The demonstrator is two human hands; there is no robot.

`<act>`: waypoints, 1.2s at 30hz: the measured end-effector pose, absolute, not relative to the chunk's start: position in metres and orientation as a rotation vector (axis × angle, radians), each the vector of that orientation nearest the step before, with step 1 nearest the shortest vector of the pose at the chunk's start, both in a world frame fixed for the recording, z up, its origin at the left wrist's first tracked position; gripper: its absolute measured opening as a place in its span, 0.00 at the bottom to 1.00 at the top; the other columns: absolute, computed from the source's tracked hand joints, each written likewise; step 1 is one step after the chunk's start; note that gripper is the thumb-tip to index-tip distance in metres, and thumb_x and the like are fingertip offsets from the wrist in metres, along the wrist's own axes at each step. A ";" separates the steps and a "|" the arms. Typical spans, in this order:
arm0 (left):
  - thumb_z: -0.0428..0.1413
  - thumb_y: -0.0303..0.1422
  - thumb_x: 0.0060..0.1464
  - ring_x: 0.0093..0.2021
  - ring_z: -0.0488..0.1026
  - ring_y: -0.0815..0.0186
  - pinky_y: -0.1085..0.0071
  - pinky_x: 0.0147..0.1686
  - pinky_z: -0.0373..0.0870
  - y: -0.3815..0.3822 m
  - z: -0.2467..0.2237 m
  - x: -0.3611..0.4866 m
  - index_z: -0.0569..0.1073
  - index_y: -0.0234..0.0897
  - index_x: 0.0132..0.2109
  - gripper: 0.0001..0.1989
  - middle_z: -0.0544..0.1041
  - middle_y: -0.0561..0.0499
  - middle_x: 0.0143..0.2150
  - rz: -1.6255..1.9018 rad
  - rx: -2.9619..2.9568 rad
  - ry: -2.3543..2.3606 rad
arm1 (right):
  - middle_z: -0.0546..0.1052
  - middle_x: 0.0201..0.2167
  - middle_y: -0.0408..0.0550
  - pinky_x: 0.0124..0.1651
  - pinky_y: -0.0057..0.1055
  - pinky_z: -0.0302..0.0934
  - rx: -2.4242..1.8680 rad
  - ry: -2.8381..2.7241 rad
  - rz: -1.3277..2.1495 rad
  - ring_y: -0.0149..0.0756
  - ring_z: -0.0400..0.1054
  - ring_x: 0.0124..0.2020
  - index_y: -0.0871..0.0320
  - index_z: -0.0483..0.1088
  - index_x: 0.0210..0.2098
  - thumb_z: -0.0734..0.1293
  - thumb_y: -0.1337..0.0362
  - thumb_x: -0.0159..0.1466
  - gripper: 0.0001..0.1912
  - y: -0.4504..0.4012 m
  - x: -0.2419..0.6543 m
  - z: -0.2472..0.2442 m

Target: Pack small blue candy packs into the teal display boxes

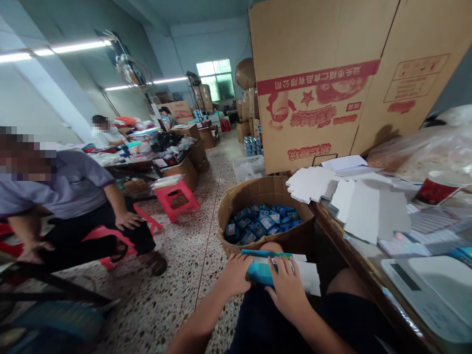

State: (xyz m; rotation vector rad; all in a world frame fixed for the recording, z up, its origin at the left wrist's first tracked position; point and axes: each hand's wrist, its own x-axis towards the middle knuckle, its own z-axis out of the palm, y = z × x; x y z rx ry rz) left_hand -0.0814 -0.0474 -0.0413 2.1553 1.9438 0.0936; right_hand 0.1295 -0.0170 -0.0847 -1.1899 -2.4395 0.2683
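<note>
- Head view: cardboard bin holds heaped small blue boxes.
- Blue carton, white flaps out at right, above lap; left hand wraps fingers over its left end, right hand pinches its middle, thumb against fingers.
- Table: white card sheets, scale.
- Room: speckled floor, red stool.

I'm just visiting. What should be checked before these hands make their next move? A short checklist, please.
1. Left hand on the blue carton: ok, it grips the carton's left end.
2. Right hand on the carton: ok, fingers over the top.
3. Carton's right end closed: not ok, white panels stick out.
4. Small blue boxes below the cardboard bin's rim: ok.
5. Scale reading: cannot tell, display unreadable.
</note>
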 end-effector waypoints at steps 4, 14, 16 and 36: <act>0.63 0.33 0.43 0.50 0.77 0.48 0.54 0.55 0.69 -0.033 -0.033 -0.081 0.72 0.43 0.48 0.22 0.80 0.46 0.46 -0.028 2.158 1.807 | 0.74 0.56 0.55 0.67 0.53 0.52 -1.310 -2.476 0.409 0.53 0.65 0.57 0.55 0.71 0.63 0.74 0.60 0.63 0.29 -0.017 0.128 -0.081; 0.57 0.22 0.53 0.61 0.66 0.54 0.58 0.64 0.64 -0.026 -0.048 -0.090 0.75 0.39 0.44 0.13 0.72 0.46 0.55 -0.005 2.313 1.645 | 0.77 0.49 0.55 0.56 0.44 0.61 -1.346 -2.577 0.661 0.51 0.69 0.54 0.59 0.78 0.46 0.66 0.67 0.67 0.10 -0.002 0.126 -0.066; 0.56 0.24 0.58 0.55 0.70 0.56 0.61 0.59 0.67 -0.028 -0.052 -0.091 0.76 0.39 0.41 0.07 0.75 0.47 0.49 -0.057 2.309 1.602 | 0.77 0.50 0.55 0.54 0.41 0.63 -1.362 -2.581 0.670 0.49 0.71 0.52 0.60 0.78 0.45 0.66 0.69 0.67 0.10 0.000 0.127 -0.068; 0.59 0.42 0.48 0.50 0.76 0.45 0.53 0.53 0.73 -0.031 -0.053 -0.061 0.77 0.36 0.45 0.20 0.80 0.38 0.48 -0.197 2.238 1.791 | 0.82 0.46 0.58 0.52 0.41 0.69 -1.512 -2.527 0.719 0.52 0.76 0.50 0.61 0.80 0.46 0.66 0.53 0.70 0.19 -0.007 0.119 -0.066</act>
